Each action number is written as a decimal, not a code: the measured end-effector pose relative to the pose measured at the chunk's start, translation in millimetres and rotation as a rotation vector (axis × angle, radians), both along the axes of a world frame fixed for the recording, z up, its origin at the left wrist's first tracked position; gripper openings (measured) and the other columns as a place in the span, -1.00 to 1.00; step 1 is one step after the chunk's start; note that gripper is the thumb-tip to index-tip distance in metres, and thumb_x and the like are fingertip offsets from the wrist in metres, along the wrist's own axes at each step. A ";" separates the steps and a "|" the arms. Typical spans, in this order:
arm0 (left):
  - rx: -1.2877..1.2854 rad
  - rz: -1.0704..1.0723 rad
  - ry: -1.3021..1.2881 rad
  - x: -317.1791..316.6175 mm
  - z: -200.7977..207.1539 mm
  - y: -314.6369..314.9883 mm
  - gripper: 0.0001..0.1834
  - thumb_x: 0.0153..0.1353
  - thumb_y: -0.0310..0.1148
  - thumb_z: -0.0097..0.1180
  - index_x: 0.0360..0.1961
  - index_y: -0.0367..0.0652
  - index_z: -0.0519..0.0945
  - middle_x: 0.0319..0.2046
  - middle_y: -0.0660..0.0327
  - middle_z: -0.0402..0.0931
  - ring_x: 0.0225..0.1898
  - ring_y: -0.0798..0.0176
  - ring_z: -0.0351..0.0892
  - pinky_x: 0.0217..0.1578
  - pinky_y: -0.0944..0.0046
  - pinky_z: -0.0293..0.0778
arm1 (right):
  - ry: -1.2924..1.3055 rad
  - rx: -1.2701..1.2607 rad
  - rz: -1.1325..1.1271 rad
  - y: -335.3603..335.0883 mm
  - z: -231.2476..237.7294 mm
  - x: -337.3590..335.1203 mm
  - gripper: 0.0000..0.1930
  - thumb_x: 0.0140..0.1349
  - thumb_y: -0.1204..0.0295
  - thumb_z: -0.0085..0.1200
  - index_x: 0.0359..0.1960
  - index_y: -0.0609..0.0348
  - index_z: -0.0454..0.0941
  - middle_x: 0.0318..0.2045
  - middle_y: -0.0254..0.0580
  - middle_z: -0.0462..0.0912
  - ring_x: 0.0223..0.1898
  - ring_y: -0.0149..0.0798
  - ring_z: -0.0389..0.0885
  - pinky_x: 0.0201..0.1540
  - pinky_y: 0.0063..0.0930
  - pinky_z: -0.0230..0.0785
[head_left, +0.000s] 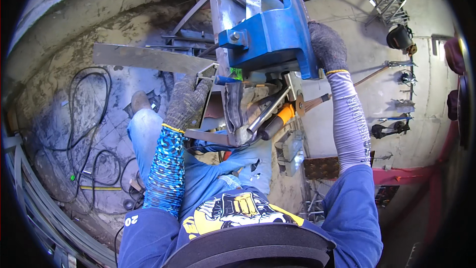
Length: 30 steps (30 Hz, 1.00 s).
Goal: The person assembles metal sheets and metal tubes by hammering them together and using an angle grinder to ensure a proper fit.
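Observation:
A blue bench vise stands ahead of me, with a grey metal plate upright along its left side. My left hand, in a grey knitted glove, is closed around a bent flat metal piece. A long flat arm of this metal piece reaches out to the left. My right hand, also gloved, is curled against the right end of the vise; its fingertips are partly hidden there, and what they grip cannot be made out. Nearer me, below the vise, lies an orange and black angle grinder.
Black cables loop over the stained floor at left. Long metal profiles are stacked at the lower left. Several tools hang along the pale wall at right, near a black bucket-like container. A grey block sits beside my leg.

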<state>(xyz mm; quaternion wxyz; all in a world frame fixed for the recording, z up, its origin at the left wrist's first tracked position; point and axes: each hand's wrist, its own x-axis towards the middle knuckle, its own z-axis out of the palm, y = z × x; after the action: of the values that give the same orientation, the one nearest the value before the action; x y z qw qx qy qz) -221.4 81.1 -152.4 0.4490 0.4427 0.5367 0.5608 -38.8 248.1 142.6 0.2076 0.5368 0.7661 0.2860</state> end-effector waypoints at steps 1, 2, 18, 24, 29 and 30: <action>-0.001 -0.002 -0.003 -0.2 -0.6 0.3 -0.59 0.36 -0.18 0.13 0.03 -0.31 0.61 -0.21 -0.25 0.64 -0.13 -0.30 0.64 -0.14 -0.11 0.51 | -0.028 0.002 0.008 -1.4 -0.3 -1.3 -0.66 0.44 0.29 -0.22 0.08 0.00 0.58 0.02 -0.01 0.67 0.02 0.14 0.66 0.07 0.06 0.51; 0.003 0.000 -0.008 -0.3 -1.2 0.5 -0.59 0.36 -0.18 0.13 0.04 -0.31 0.61 -0.20 -0.24 0.64 -0.13 -0.29 0.64 -0.14 -0.11 0.51 | -0.031 0.001 0.007 -1.9 -0.6 -2.0 -0.66 0.44 0.29 -0.22 0.08 0.00 0.58 0.02 -0.01 0.67 0.02 0.14 0.66 0.07 0.06 0.51; 0.091 0.102 0.121 2.3 -12.6 8.8 -0.59 0.33 -0.17 0.17 0.04 -0.25 0.62 -0.23 -0.21 0.66 -0.16 -0.28 0.66 -0.18 -0.09 0.52 | 0.266 -0.106 0.184 35.1 3.6 53.8 -0.67 0.36 0.20 -0.04 -0.04 0.14 0.61 -0.13 0.08 0.70 -0.10 0.16 0.69 0.01 -0.01 0.52; 0.058 0.143 0.185 0.1 -14.0 -6.7 -0.64 0.33 -0.18 0.18 -0.05 -0.27 0.65 -0.28 -0.19 0.66 -0.21 -0.24 0.68 -0.21 -0.07 0.53 | 0.743 -0.256 -0.151 -17.1 41.8 10.1 -0.52 0.12 0.06 0.26 -0.19 0.28 0.57 -0.29 0.07 0.67 -0.19 -0.13 0.68 -0.09 -0.23 0.49; -0.010 -0.066 0.246 6.4 64.7 -48.0 -0.61 0.36 -0.21 0.17 0.08 -0.24 0.63 -0.28 0.03 0.71 -0.29 0.17 0.69 -0.23 0.11 0.54 | 1.610 -0.135 0.204 -52.2 43.1 106.1 -0.61 0.14 0.18 0.28 -0.12 0.18 0.52 -0.18 -0.07 0.66 -0.22 -0.25 0.62 -0.15 -0.40 0.47; 0.006 -0.091 0.202 13.4 81.7 -55.9 -0.63 0.35 -0.23 0.17 0.07 -0.25 0.63 -0.30 0.05 0.71 -0.30 0.21 0.68 -0.24 0.13 0.54 | 2.083 -0.146 0.455 -67.8 15.5 123.4 -0.58 0.21 0.21 0.25 0.01 0.14 0.46 -0.01 -0.08 0.60 -0.06 -0.16 0.63 -0.04 -0.32 0.52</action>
<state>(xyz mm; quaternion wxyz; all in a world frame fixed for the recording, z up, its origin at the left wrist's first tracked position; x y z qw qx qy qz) -208.0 25.2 -70.8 0.4163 0.5224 0.5569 0.4936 84.6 180.3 158.1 -0.5757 0.3474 0.6634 -0.3283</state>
